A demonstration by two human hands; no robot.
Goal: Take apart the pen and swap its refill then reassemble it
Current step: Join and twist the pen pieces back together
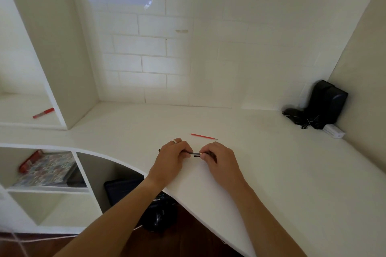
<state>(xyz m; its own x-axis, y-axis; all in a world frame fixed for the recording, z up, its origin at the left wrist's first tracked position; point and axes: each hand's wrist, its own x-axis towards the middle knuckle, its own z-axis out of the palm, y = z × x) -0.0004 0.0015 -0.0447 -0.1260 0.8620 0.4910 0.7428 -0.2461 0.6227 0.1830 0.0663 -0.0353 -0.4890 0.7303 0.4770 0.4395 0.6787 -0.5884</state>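
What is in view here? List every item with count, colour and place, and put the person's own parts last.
pen: one, dark with a clear section, held level between both hands above the desk
refill: one, red, lying loose on the desk beyond the hands
desk: one, white, curved front edge
red pen: one, on the shelf surface at far left
patterned book: one, multicoloured, in the cubby at lower left
red item: one, beside the book, too blurred to identify
black device: one, with cables, in the far right corner
white box: one, next to the black device
ring: one, silver, on the left hand
left hand: fingers closed on the pen
right hand: fingers closed on the pen
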